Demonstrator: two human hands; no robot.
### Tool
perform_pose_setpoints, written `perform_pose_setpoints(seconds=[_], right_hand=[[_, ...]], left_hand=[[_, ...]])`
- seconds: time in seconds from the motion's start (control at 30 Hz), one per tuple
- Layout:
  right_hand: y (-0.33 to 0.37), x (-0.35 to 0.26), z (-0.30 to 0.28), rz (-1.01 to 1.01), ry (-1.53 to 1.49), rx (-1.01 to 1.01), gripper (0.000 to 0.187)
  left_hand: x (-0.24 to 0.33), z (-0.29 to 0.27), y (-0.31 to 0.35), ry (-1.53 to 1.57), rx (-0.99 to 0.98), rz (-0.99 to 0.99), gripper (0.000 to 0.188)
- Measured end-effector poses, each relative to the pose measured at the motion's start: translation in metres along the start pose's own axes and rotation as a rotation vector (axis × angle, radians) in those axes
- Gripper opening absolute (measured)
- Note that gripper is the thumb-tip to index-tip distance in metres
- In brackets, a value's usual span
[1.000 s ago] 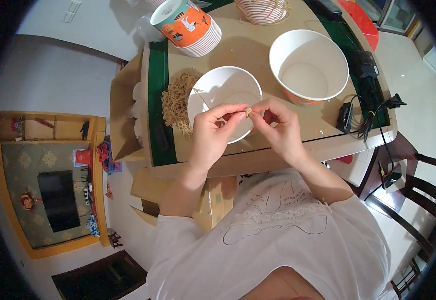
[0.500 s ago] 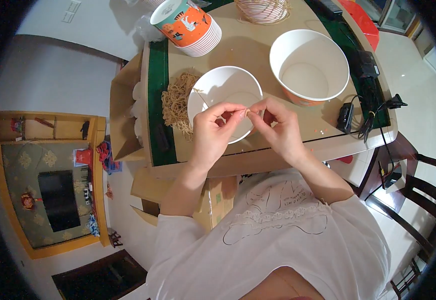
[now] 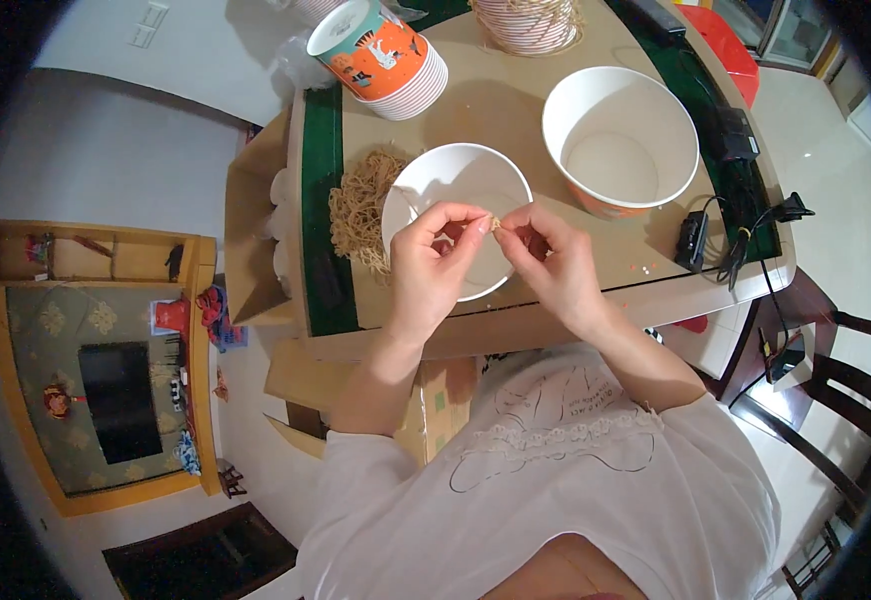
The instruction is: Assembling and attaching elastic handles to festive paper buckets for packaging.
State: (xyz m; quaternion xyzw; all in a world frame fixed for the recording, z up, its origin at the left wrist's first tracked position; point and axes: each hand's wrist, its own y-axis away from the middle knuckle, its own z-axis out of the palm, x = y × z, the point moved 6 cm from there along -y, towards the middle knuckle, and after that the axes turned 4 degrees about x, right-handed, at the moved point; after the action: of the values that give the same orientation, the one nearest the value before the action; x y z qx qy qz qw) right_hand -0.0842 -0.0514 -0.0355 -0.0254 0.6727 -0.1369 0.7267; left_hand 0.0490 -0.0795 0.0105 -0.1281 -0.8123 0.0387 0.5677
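Note:
My left hand [image 3: 434, 262] and my right hand [image 3: 554, 262] meet fingertip to fingertip, both pinched on a small bit of tan string [image 3: 496, 224]. They hover over the near rim of a white paper bucket [image 3: 466, 155], partly hiding its opening. A loose heap of tan string [image 3: 364, 205] lies against the bucket's left side. To the right stands a larger paper bucket [image 3: 621, 155], white inside with orange outside, and nothing shows in it.
At the far left a stack of orange and teal paper buckets [image 3: 386, 60] leans tilted. Another stack wound with string [image 3: 531, 25] stands at the back. Black adapters and cables [image 3: 741, 235] lie along the right edge. A cardboard box [image 3: 256, 230] adjoins the table's left side.
The string bit between my fingertips now shows as a small bunched clump. My hands stay nearly in place; the whole view has shifted slightly.

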Motion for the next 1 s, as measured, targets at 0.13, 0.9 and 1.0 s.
perform_pose_setpoints(seconds=[0.13, 0.9, 1.0], right_hand=[[0.0, 0.007, 0.0, -0.02, 0.073, 0.03, 0.009], [-0.003, -0.006, -0.002, -0.031, 0.086, -0.012, 0.013], [-0.007, -0.018, -0.006, -0.115, 0.089, -0.017, 0.012]], left_hand=[[0.0, 0.0, -0.001, -0.012, 0.013, 0.021, 0.007], [0.021, 0.001, 0.004, -0.283, 0.114, 0.243, 0.006], [0.031, 0.002, 0.006, -0.258, 0.104, 0.273, 0.007]])
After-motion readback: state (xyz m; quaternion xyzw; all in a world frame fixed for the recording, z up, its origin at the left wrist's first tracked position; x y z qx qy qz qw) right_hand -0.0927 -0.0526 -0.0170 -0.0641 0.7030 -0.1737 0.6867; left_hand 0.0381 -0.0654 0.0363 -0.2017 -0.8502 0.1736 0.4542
